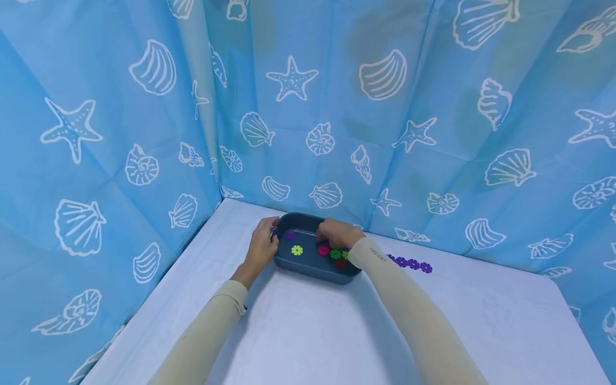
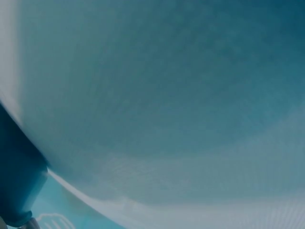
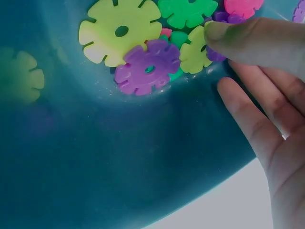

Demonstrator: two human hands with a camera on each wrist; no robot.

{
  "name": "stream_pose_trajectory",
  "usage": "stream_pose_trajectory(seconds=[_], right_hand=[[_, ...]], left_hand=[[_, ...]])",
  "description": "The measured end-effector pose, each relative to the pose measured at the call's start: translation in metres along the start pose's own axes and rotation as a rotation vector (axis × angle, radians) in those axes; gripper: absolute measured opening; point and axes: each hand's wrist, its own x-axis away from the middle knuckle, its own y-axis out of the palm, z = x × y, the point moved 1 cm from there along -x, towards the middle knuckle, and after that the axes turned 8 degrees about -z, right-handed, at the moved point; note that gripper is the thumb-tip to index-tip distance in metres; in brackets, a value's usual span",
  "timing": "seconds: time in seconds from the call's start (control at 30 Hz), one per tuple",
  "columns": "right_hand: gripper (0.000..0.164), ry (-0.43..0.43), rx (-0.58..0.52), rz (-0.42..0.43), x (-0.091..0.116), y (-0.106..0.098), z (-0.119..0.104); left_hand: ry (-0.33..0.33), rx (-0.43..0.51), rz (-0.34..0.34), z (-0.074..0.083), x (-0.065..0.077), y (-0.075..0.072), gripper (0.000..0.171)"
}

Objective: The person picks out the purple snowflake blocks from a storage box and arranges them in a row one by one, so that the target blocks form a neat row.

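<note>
A dark blue-grey plastic tray (image 1: 308, 272) with raised walls sits on the table. At its left end my left hand (image 1: 262, 243) grips the rim; the left wrist view shows only blurred surfaces. Inside the tray my right hand (image 1: 339, 233) reaches down at the right half, fingers extended. Flower-shaped plastic discs are piled there, among them a pink disc (image 1: 323, 249) and a green disc (image 1: 335, 253). In the right wrist view, the thumb touches a small yellow-green disc (image 3: 193, 52), beside a purple disc (image 3: 148, 67) and a larger yellow disc (image 3: 119, 31).
A yellow disc (image 1: 297, 249) and a purple disc (image 1: 291, 236) lie apart in the tray's left half. On the white table (image 1: 298, 331), a row of purple discs (image 1: 413, 264) lies right of the tray. Blue shell-patterned curtains (image 1: 298, 133) hang behind and at the left.
</note>
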Motion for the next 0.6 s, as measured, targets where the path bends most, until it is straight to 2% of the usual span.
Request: stream_pose_trajectory(seconds=[0.2, 0.4, 0.5, 0.6], right_hand=[[0.039, -0.021, 0.042, 0.009, -0.0045, 0.0019, 0.0009], [0.020, -0.079, 0.127, 0.047, -0.0095, 0.0034, 0.0013], [0.023, -0.084, 0.139, 0.054, -0.0102, 0.0038, 0.0004], [0.029, -0.074, 0.096, 0.051, -0.0090, 0.0031, -0.0006]], left_hand=[[-0.003, 0.009, -0.007, 0.0009, -0.0003, -0.0015, 0.047], [-0.001, 0.000, 0.003, 0.0012, -0.0010, -0.0028, 0.046], [-0.006, -0.009, -0.004, 0.0004, -0.0010, -0.0025, 0.046], [-0.011, -0.013, -0.012, -0.0002, -0.0005, -0.0018, 0.046]])
